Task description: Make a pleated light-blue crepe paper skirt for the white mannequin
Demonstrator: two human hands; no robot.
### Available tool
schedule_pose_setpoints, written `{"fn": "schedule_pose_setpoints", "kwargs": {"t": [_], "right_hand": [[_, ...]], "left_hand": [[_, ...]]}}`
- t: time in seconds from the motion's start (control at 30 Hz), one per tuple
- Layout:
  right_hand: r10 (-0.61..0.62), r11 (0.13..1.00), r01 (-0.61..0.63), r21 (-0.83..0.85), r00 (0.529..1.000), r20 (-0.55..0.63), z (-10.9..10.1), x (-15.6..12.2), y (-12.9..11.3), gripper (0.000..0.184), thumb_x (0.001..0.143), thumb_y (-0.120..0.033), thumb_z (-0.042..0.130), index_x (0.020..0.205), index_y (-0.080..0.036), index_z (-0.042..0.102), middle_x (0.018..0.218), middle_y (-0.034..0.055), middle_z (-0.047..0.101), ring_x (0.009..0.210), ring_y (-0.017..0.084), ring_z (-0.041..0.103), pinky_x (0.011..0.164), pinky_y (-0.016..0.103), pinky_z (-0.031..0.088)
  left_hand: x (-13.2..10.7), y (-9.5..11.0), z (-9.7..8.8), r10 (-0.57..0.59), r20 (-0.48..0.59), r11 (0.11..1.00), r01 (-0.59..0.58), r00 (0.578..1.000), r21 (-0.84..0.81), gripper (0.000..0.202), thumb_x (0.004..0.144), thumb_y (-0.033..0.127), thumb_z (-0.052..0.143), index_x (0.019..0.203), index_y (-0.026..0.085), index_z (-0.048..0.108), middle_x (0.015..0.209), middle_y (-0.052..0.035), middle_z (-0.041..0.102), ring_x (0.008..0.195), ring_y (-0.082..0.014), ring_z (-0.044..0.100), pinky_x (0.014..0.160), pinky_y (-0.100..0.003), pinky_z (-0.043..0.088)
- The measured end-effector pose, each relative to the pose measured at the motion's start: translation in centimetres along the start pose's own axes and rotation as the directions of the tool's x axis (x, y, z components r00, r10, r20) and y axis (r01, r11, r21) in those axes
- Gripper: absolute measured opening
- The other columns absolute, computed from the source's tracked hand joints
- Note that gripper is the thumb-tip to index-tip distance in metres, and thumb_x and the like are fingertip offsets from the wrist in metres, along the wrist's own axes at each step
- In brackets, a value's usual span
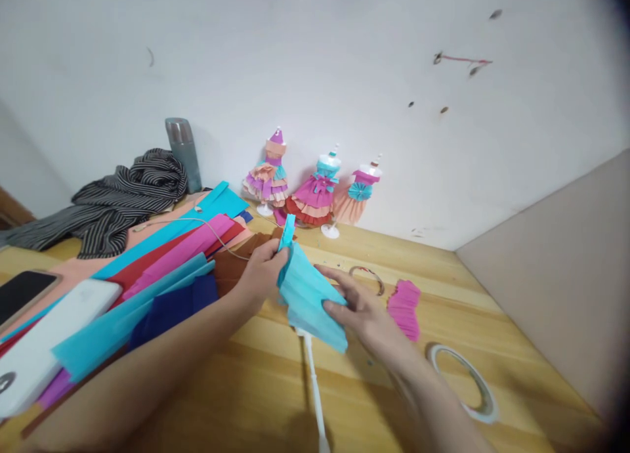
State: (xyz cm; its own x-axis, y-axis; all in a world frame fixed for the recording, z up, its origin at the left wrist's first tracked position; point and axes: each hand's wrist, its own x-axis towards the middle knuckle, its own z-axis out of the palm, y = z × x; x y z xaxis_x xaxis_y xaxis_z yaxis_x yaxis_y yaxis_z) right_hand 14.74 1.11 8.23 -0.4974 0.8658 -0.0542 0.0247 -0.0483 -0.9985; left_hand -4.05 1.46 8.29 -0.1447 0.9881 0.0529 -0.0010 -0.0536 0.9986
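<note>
Over the bare front of the wooden table (236, 400), my two hands are at a piece of turquoise crepe paper (312, 292). Left hand (263, 272): closed, thumb and fingers pinching the paper's bunched upper-left end; a narrow folded tab (289, 230) stands up past the thumb. Right hand (359, 305): half open, thumb laid on the paper's face near its right edge, index finger extended along the upper edge. Cannot tell whether the other fingers grip from behind. Paper slants down to the right, lightly creased, fanning out from the left hand. Below it, a slim white stand (315, 387); its upper part is hidden, so any attachment cannot be judged.

Right side: ruffled pink crepe piece (404, 308) near my right hand; thin, nearly bare tape ring (378, 281) beyond the fingers; roll of white tape (488, 404) lying flat beside my forearm.

Left side: overlapping crepe sheets (182, 256) in turquoise, pink, red, navy and brown, a white cable (216, 233) across them. White power bank (59, 338) on top, black-screened phone (24, 292) beside it.

Back, along the wall: striped cloth (130, 194), thermos flask (184, 154), three miniature dress forms (319, 190) in layered paper skirts.
</note>
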Motion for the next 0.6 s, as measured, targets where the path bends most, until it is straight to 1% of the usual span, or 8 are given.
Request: {"fn": "schedule_pose_setpoints", "kwargs": {"t": [0.07, 0.1, 0.17, 0.27, 0.37, 0.43, 0.5, 0.6], "right_hand": [[0.151, 0.945, -0.175, 0.277, 0.983, 0.106, 0.0, 1.0, 0.7, 0.031, 0.068, -0.028, 0.075, 0.096, -0.016, 0.069, 0.074, 0.0035, 0.069, 0.057, 0.013, 0.062, 0.054, 0.023, 0.052], [0.208, 0.9, -0.25, 0.356, 0.966, 0.154, 0.1, 1.4, 1.0, 0.023, 0.065, -0.028, 0.075, 0.083, -0.016, 0.069, 0.066, 0.0022, 0.067, 0.048, 0.01, 0.058, 0.047, 0.019, 0.049], [0.278, 0.846, -0.335, 0.415, 0.941, 0.193, 0.1, 1.7, 1.6, 0.014, 0.063, -0.027, 0.074, 0.068, -0.015, 0.067, 0.057, 0.0006, 0.064, 0.036, 0.006, 0.048, 0.035, 0.014, 0.04], [0.328, 0.835, -0.39, 0.389, 0.919, 0.218, 0.2, 1.7, 2.1, 0.017, 0.068, -0.03, 0.067, 0.065, -0.014, 0.068, 0.055, 0.0033, 0.064, 0.034, 0.005, 0.045, 0.03, 0.013, 0.035], [0.35, 0.834, -0.43, 0.346, 0.897, 0.271, 0.2, 1.3, 2.2, 0.026, 0.069, -0.038, 0.067, 0.062, -0.013, 0.069, 0.058, 0.0077, 0.066, 0.039, 0.009, 0.053, 0.031, 0.016, 0.04], [0.346, 0.843, -0.429, 0.325, 0.894, 0.285, 0.1, 1.0, 2.3, 0.028, 0.068, -0.042, 0.069, 0.068, -0.014, 0.071, 0.07, 0.01, 0.071, 0.05, 0.015, 0.063, 0.037, 0.021, 0.047], [0.339, 0.855, -0.41, 0.317, 0.905, 0.257, -0.2, 1.0, 2.4, 0.031, 0.072, -0.047, 0.068, 0.077, -0.017, 0.072, 0.077, 0.0089, 0.074, 0.061, 0.018, 0.068, 0.048, 0.025, 0.053], [0.303, 0.889, -0.362, 0.279, 0.924, 0.232, -1.2, 1.4, 2.6, 0.049, 0.076, -0.063, 0.06, 0.074, -0.016, 0.072, 0.071, 0.0072, 0.073, 0.063, 0.017, 0.067, 0.059, 0.027, 0.054]], "left_hand": [[0.2, -0.4, 0.0, 0.007, -0.011, 1.0, -0.007, 1.0, 0.01, 0.023, 0.079, 0.039, 0.049, 0.072, 0.018, 0.05, 0.061, 0.0034, 0.046, 0.056, -0.0113, 0.042, 0.051, -0.023, 0.034], [0.2, -0.6, 0.0, 0.014, -0.021, 1.0, -0.014, 1.0, 0.02, 0.022, 0.08, 0.039, 0.048, 0.072, 0.018, 0.05, 0.061, 0.0033, 0.047, 0.057, -0.0116, 0.043, 0.052, -0.024, 0.034], [0.3, -0.8, 0.0, 0.039, -0.052, 0.998, -0.036, 0.998, 0.052, 0.022, 0.082, 0.037, 0.047, 0.07, 0.018, 0.047, 0.061, 0.0041, 0.045, 0.057, -0.0118, 0.041, 0.054, -0.024, 0.033], [0.0, -0.8, 0.0, 0.098, -0.11, 0.989, -0.085, 0.989, 0.12, 0.023, 0.085, 0.034, 0.044, 0.067, 0.02, 0.041, 0.061, 0.0052, 0.04, 0.06, -0.012, 0.039, 0.059, -0.026, 0.031], [-0.5, -0.6, 0.0, 0.169, -0.099, 0.965, -0.144, 0.981, 0.221, 0.022, 0.089, 0.033, 0.041, 0.071, 0.021, 0.041, 0.065, 0.0049, 0.042, 0.063, -0.0129, 0.041, 0.063, -0.027, 0.031], [-0.8, -0.6, 0.1, 0.203, -0.059, 0.935, -0.175, 0.977, 0.31, 0.021, 0.091, 0.033, 0.038, 0.074, 0.021, 0.042, 0.068, 0.0044, 0.044, 0.065, -0.0133, 0.042, 0.064, -0.026, 0.031], [-0.9, -0.8, 0.1, 0.216, -0.037, 0.908, -0.187, 0.976, 0.374, 0.022, 0.092, 0.032, 0.035, 0.075, 0.021, 0.041, 0.068, 0.0043, 0.044, 0.065, -0.0133, 0.043, 0.064, -0.026, 0.031], [-0.9, -1.3, 0.3, 0.21, -0.038, 0.899, -0.178, 0.977, 0.4, 0.023, 0.093, 0.031, 0.034, 0.073, 0.021, 0.039, 0.066, 0.0048, 0.041, 0.063, -0.0129, 0.041, 0.062, -0.027, 0.03]]}}
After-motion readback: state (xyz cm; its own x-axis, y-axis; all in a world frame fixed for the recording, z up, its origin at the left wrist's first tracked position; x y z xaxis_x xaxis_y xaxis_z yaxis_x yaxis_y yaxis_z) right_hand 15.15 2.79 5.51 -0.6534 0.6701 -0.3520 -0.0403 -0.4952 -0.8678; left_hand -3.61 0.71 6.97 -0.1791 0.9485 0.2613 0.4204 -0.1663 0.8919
